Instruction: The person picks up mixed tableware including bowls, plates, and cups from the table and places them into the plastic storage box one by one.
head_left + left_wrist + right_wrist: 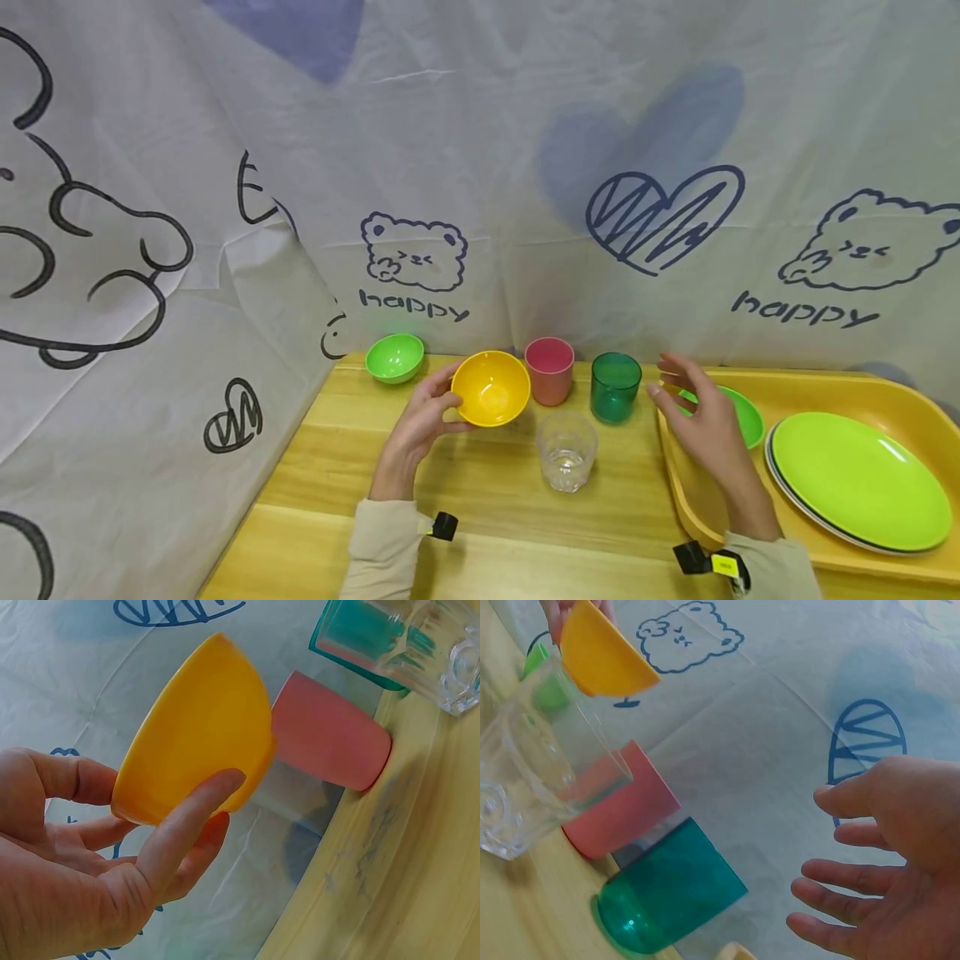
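Note:
A yellow bowl (491,388) is held up above the table by my left hand (424,417), whose thumb and fingers grip its side and base, as the left wrist view (199,727) shows. My right hand (701,417) hovers over the left edge of the orange tray with its fingers spread and nothing in them; the right wrist view also shows this hand (877,862) apart from the cups. Closest to it stands a green cup (615,388). A pink cup (550,372) is just right of the bowl, and a clear glass (567,454) stands nearer the front.
At the back left sits a green bowl (395,358). The orange tray (697,521) on the right bears another green bowl (742,417) and stacked plates with a lime-green plate (858,479) on top. A printed cloth (510,167) hangs behind the wooden table (495,542) and along its left side.

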`<state>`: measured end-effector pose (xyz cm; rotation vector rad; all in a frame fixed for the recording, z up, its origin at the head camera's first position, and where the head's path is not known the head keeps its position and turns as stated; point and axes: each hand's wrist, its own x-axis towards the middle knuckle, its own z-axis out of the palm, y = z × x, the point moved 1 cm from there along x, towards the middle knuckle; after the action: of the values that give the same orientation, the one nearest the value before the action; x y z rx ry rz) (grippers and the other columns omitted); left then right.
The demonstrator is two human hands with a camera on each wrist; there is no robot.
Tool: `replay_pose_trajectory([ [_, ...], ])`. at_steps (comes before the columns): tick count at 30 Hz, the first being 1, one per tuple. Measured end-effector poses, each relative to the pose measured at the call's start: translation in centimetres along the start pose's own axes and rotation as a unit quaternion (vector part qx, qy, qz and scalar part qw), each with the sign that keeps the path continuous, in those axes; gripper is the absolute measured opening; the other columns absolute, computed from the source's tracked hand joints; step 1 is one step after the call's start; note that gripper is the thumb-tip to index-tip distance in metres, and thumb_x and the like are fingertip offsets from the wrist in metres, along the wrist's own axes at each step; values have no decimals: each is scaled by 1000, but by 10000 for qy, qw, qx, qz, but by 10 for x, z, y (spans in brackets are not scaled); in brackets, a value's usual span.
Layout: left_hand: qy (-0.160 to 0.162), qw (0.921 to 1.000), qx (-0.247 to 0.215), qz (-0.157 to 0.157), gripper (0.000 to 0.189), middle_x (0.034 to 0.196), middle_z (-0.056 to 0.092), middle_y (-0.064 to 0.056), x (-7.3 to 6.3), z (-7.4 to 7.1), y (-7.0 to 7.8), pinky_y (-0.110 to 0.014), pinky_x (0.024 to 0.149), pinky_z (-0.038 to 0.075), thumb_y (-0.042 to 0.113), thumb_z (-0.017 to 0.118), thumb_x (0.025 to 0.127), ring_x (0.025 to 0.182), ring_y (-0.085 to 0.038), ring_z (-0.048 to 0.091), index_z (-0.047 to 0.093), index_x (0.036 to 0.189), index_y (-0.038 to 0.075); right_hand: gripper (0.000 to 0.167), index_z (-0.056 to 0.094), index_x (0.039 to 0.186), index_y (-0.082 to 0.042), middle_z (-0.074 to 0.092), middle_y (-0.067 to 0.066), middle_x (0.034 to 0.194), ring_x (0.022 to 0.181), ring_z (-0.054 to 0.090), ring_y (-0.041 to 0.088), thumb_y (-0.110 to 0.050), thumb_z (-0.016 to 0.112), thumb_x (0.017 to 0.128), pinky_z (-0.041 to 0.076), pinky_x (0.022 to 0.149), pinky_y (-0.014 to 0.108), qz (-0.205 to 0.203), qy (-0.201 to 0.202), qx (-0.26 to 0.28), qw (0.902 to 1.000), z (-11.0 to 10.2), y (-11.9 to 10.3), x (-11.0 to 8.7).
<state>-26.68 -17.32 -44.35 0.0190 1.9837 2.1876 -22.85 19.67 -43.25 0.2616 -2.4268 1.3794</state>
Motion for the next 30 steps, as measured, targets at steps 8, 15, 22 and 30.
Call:
replay_pose_trajectory([
  [8, -295, 9994, -147, -47, 64, 158, 38, -19, -5, 12, 0, -56, 86, 59, -9, 45, 95, 130, -40, 50, 40, 156, 7, 51, 50, 148, -4, 59, 20, 138, 125, 59, 37, -22, 65, 103, 51, 100, 51, 2, -248, 300, 9992, 20, -7, -5],
  [15, -473, 9988, -125, -91, 62, 159, 36, -18, -10, 22, 6, -55, 86, 59, -7, 46, 97, 127, -41, 51, 41, 156, 9, 54, 47, 150, -3, 60, 20, 136, 123, 60, 36, -20, 66, 102, 50, 100, 51, -130, -288, 545, 9980, 28, -18, -7],
  [22, -825, 9965, -110, -115, 60, 157, 38, -20, -14, 30, 7, -54, 86, 59, -6, 46, 98, 125, -39, 52, 40, 156, 8, 53, 47, 149, -3, 59, 21, 138, 124, 59, 35, -20, 66, 102, 52, 100, 50, -176, -541, 785, 9953, 38, -27, -9],
  [30, -1092, 9939, 92, -71, 59, 155, 39, -20, -14, 39, 5, -51, 84, 61, -4, 48, 98, 122, -37, 54, 41, 155, 7, 50, 50, 149, -7, 60, 16, 139, 122, 62, 33, -26, 63, 104, 54, 98, 45, -191, -787, 739, 9940, 50, -33, -13],
])
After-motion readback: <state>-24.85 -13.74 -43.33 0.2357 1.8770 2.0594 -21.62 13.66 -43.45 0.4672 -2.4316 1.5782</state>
